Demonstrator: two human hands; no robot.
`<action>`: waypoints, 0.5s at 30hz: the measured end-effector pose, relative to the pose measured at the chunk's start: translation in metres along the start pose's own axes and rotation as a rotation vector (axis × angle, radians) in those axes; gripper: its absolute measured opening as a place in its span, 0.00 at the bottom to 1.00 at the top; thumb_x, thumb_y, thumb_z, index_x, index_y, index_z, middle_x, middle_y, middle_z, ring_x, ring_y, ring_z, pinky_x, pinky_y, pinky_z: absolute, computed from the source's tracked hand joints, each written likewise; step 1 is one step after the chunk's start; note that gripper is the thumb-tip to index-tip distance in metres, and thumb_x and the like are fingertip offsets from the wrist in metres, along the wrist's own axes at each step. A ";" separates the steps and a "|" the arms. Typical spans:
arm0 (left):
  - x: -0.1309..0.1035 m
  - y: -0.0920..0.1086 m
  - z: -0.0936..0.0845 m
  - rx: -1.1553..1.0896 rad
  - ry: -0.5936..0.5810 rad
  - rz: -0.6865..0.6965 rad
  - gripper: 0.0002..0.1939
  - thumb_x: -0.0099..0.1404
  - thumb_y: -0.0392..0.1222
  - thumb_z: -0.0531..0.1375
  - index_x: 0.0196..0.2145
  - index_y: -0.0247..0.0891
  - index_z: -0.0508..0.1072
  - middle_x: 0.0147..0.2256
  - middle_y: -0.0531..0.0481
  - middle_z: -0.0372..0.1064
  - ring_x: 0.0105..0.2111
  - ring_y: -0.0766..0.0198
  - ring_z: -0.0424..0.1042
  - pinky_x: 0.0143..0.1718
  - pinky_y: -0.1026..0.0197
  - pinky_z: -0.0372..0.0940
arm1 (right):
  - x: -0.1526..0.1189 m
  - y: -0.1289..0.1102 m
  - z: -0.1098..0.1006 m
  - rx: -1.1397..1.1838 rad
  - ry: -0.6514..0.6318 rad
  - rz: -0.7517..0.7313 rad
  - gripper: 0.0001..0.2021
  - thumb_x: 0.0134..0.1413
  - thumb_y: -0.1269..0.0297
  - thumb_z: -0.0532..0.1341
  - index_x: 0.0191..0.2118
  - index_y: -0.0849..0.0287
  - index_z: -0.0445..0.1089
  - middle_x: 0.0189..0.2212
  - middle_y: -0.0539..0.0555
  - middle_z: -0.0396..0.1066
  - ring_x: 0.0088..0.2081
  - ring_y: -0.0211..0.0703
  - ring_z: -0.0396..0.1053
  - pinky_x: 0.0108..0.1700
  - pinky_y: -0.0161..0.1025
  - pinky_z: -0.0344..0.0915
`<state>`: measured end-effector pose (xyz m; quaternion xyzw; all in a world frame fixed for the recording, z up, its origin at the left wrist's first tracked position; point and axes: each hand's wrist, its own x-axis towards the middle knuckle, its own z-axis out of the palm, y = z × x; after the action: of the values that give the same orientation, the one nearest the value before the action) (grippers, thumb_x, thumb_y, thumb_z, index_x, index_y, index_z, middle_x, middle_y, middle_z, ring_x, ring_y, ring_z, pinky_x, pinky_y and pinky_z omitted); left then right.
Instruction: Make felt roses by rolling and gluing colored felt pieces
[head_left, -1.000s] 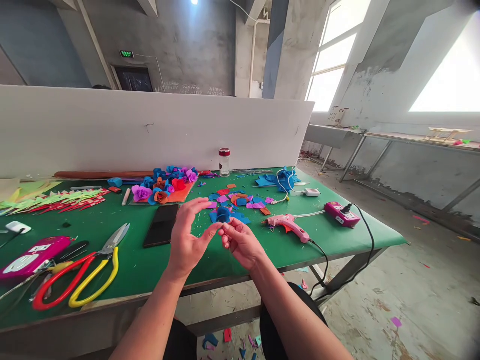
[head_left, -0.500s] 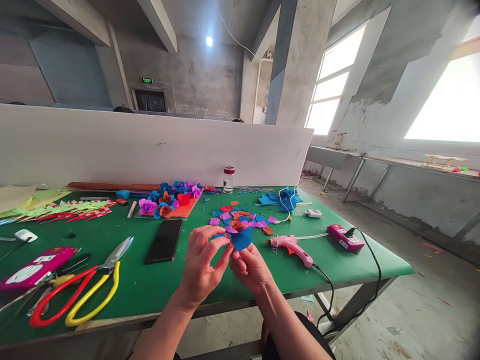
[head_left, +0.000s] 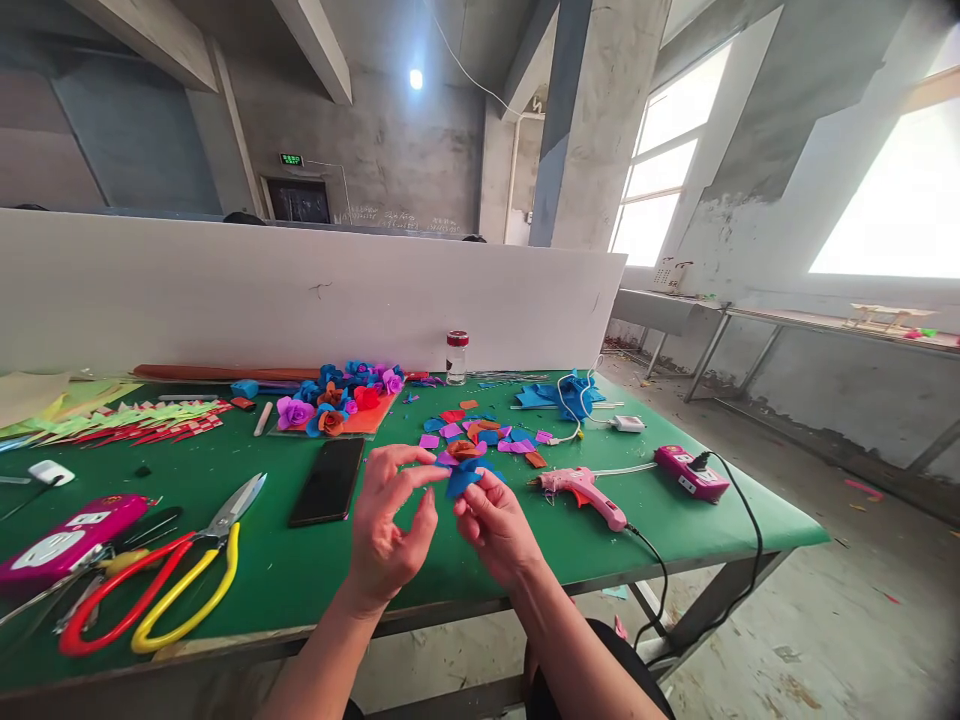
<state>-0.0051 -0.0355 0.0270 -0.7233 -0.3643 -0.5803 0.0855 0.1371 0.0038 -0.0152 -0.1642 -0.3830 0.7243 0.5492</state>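
Observation:
A paper flower [head_left: 463, 482] with blue outer petals is pinched between the thumb and fingers of my right hand [head_left: 496, 528]. Orange and purple show at its top, though these are hard to separate from the scraps behind. My left hand [head_left: 391, 520] is at the flower's left side, thumb and fingers apart, with the fingertips close to the petals; whether they touch cannot be made out. Just beyond the flower lie loose paper petals [head_left: 516, 446] in purple, blue, orange and red. To the right of my hands a pink glue gun [head_left: 589, 496] rests on its side.
On the green table [head_left: 285, 575] are scissors [head_left: 217, 535], a phone [head_left: 328, 482], finished paper flowers [head_left: 330, 405], a glass jar [head_left: 457, 360] and pink power strips [head_left: 690, 474]. Black cords hang over the right edge. A white board [head_left: 300, 300] stands along the back.
My left thumb has moved away from the flower and the left fingers have spread. The flower has shifted slightly left and tilted in my right hand.

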 end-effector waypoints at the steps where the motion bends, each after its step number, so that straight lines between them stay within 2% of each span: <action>1: 0.000 -0.001 0.000 -0.021 0.014 -0.053 0.07 0.65 0.35 0.58 0.39 0.45 0.73 0.41 0.46 0.69 0.44 0.56 0.70 0.47 0.51 0.68 | 0.000 0.001 0.000 -0.039 0.017 -0.014 0.21 0.41 0.53 0.75 0.33 0.58 0.66 0.20 0.47 0.73 0.14 0.27 0.54 0.17 0.28 0.47; 3: 0.002 -0.002 0.002 -0.028 0.034 -0.136 0.04 0.63 0.39 0.62 0.37 0.43 0.71 0.38 0.49 0.69 0.42 0.58 0.70 0.45 0.54 0.68 | 0.000 0.002 0.001 -0.113 0.034 -0.042 0.21 0.43 0.53 0.74 0.34 0.58 0.66 0.20 0.47 0.74 0.14 0.28 0.56 0.17 0.27 0.48; 6: 0.005 -0.004 0.004 0.030 0.022 -0.197 0.07 0.62 0.41 0.64 0.31 0.43 0.67 0.33 0.52 0.67 0.37 0.60 0.69 0.42 0.57 0.66 | -0.001 0.004 0.002 -0.180 0.029 -0.072 0.20 0.45 0.52 0.73 0.34 0.58 0.66 0.21 0.48 0.75 0.14 0.28 0.57 0.17 0.27 0.49; 15: 0.012 -0.009 -0.005 0.135 -0.092 -0.201 0.05 0.61 0.40 0.61 0.28 0.43 0.70 0.29 0.53 0.71 0.35 0.59 0.69 0.40 0.56 0.64 | -0.001 0.000 0.002 -0.181 0.066 -0.026 0.22 0.41 0.51 0.74 0.34 0.58 0.66 0.21 0.49 0.76 0.14 0.29 0.58 0.16 0.27 0.49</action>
<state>-0.0142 -0.0265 0.0373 -0.7015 -0.4768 -0.5265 0.0586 0.1368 0.0020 -0.0143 -0.2320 -0.4309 0.6737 0.5538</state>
